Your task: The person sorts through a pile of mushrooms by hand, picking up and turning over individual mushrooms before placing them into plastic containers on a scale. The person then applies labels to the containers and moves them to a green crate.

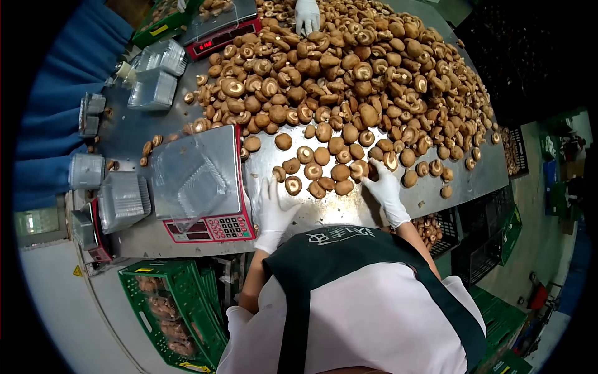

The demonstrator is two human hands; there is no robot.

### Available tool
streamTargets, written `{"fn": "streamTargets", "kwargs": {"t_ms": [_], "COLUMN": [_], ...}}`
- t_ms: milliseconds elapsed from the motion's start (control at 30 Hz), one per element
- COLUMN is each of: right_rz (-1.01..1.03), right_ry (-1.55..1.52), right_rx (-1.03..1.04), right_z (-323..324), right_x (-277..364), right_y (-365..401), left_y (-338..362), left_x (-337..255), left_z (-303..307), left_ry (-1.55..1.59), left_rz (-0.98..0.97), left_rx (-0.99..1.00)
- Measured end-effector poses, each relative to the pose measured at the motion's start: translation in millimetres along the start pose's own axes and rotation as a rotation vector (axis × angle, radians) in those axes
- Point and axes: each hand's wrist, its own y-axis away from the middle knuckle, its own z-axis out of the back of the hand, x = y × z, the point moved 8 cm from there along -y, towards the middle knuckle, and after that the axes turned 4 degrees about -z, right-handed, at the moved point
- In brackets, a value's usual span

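Note:
Both my hands wear white gloves and rest at the near edge of a loose group of brown mushrooms [313, 170] on the metal table [336, 209]. My left hand [274, 209] is at the group's left side, fingers spread, its fingertips beside a mushroom [279, 174]. On the right side, my right hand [383, 187] has its thumb and fingers apart, close to a mushroom [359, 169]. Beyond them lies a large heap of mushrooms [374, 75]. Left of my left hand, a clear plastic tray [200, 181] sits on a red-edged scale [233, 227].
Stacked clear trays [124, 198] stand at the left. Another scale [215, 43] is at the far left, and a co-worker's gloved hand [307, 17] touches the heap's far side. Green crates [171, 311] hold packed mushrooms below the table; black crates [476, 227] stand at right.

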Motion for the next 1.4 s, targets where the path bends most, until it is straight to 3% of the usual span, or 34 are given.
{"fn": "streamTargets", "kwargs": {"t_ms": [67,167,300,467,533,600,733,867,933,1000,1067,1133,1267,1333,1400], "right_rz": [0.097,0.213,0.228,0.163,0.211,0.151,0.237,0.373,0.448,0.688,0.719,0.671,0.541,0.310,0.031], "right_ry": [0.164,0.221,0.330,0.183,0.003,-0.017,-0.040,-0.038,0.034,0.104,0.207,0.325,-0.147,-0.389,-0.496], "right_rx": [-0.083,-0.100,-0.047,-0.015,-0.102,-0.115,-0.160,-0.072,-0.004,-0.102,0.035,0.137,0.167,0.163,0.190], "right_z": [-10.0,-13.1,-30.4,-28.2,-16.2,-7.2,-3.5,-11.0,-32.8,-51.4,-100.1,-124.1,-88.2,-57.7,-40.1], "right_x": [8.0,27.3,28.1,11.9,14.1,19.0,33.0,93.9,118.7,149.8,145.5,135.1,123.9,102.6,68.1], "right_y": [-2.6,-4.4,-7.0,-2.9,3.2,7.9,0.8,-19.3,-35.9,-42.3,-58.7,-67.5,-64.0,-64.0,-67.6], "left_y": [-5.9,-25.6,-61.0,-67.4,-63.3,-59.4,-54.8,-51.7,-53.4,-61.8,-73.7,-87.5,-92.5,-84.0,-77.1], "left_x": [-5.3,-8.2,-10.8,-8.7,5.0,11.0,13.3,10.2,12.4,11.0,7.3,0.1,3.8,19.4,19.0], "left_z": [-26.9,-41.9,-38.2,-25.4,-19.9,-11.9,-0.3,1.4,-3.1,-6.9,-12.7,-25.9,-30.9,-27.8,-24.7], "left_ry": [-0.031,-0.224,-0.185,-0.014,0.122,0.132,0.207,0.212,0.183,0.179,0.102,-0.005,-0.035,0.132,0.102], "left_rz": [-0.034,-0.045,-0.139,-0.199,-0.077,-0.068,-0.061,-0.057,-0.060,-0.068,-0.085,-0.201,-0.160,-0.092,-0.128], "left_rx": [0.178,0.156,0.070,0.030,-0.006,-0.054,-0.113,-0.123,-0.113,-0.127,-0.143,-0.039,0.020,-0.116,-0.183]}}
